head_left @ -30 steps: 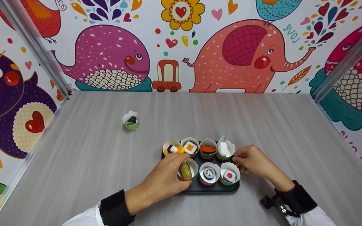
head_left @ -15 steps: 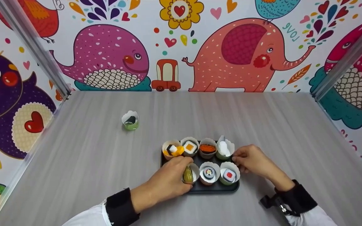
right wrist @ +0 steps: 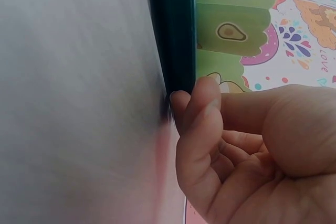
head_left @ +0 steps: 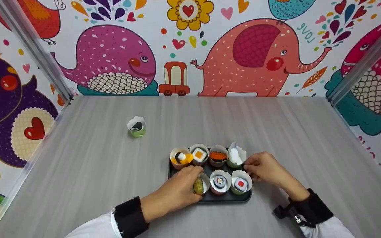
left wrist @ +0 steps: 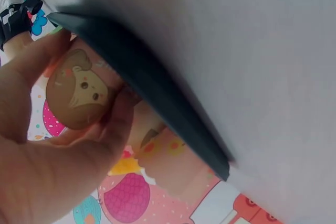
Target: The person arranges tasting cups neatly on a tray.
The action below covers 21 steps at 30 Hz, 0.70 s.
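My left hand grips a paper cup with a scalloped rim and an olive-yellow oblong piece inside. This cup sits at the front left of a black tray. In the left wrist view, thumb and fingers curl round the cup, which has a cartoon face printed on it. My right hand pinches the tray's right edge between thumb and fingers, as the right wrist view shows at the tray rim. The left hand hides part of the cup and the tray's left front.
Several more cups with sushi-like pieces stand on the tray in two rows, among them one with an orange-topped piece and one with a white piece. A separate green cup with a dark piece stands farther back left. Printed walls enclose the table.
My left hand has shifted slightly right with its cup, bringing it closer to the neighbouring front cup. The right hand has stayed on the tray edge.
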Available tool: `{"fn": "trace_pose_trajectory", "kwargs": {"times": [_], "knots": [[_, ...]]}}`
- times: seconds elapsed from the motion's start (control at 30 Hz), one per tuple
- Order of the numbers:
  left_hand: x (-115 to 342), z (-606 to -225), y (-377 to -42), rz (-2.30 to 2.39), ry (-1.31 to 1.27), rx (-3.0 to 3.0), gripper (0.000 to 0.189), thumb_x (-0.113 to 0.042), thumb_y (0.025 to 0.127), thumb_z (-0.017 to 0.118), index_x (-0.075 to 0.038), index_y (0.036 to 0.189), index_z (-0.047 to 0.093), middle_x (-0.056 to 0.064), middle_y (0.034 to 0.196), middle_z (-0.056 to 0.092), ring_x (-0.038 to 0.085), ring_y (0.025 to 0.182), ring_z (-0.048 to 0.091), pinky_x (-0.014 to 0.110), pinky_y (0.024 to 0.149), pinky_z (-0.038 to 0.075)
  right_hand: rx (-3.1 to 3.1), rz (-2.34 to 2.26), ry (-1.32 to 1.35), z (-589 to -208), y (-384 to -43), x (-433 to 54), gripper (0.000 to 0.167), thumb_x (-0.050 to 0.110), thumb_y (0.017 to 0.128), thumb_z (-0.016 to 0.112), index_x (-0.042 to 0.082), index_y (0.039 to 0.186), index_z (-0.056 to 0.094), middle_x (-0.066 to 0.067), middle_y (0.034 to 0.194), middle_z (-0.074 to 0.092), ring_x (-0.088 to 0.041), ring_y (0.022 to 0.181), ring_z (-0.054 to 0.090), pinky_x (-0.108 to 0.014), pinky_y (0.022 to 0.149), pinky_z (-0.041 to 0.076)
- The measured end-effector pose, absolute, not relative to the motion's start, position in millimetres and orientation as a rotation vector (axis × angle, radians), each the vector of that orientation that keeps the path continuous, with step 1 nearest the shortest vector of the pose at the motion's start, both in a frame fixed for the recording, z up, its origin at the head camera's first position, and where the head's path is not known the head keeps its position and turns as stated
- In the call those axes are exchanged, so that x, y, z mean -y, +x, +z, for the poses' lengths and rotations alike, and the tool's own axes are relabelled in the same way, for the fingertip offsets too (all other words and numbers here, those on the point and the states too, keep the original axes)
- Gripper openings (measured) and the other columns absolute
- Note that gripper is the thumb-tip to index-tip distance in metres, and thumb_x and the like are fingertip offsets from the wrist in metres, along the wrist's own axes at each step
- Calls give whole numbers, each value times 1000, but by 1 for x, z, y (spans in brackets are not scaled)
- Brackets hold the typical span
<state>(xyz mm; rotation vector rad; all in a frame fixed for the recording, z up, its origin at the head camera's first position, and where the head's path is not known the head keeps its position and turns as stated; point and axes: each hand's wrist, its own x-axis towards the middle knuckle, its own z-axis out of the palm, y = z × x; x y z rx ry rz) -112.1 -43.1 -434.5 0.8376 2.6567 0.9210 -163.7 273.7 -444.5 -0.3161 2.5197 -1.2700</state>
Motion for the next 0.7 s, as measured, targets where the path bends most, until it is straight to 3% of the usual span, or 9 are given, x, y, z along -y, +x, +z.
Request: {"fn": "trace_pose_trajectory", "kwargs": {"times": [0.37, 0.7], "knots": [[47, -431, -109, 918, 873, -2696, 72, -19, 80, 91, 0, 140, 56, 9, 126, 62, 21, 117, 59, 38, 104, 50, -2530, -1240, -299, -446, -166, -274, 10, -1, 97, 67, -5, 100, 75, -7, 80, 74, -12, 53, 61, -24, 48, 51], [56, -419, -102, 988, 991, -2862, 66, -26, 79, 92, -2, 132, 62, 7, 125, 65, 22, 118, 61, 40, 104, 50, -2514, -1267, -338, -445, -164, -275, 9, 0, 97, 67, -5, 97, 75, -5, 75, 71, -13, 53, 61, -25, 47, 51]]}}
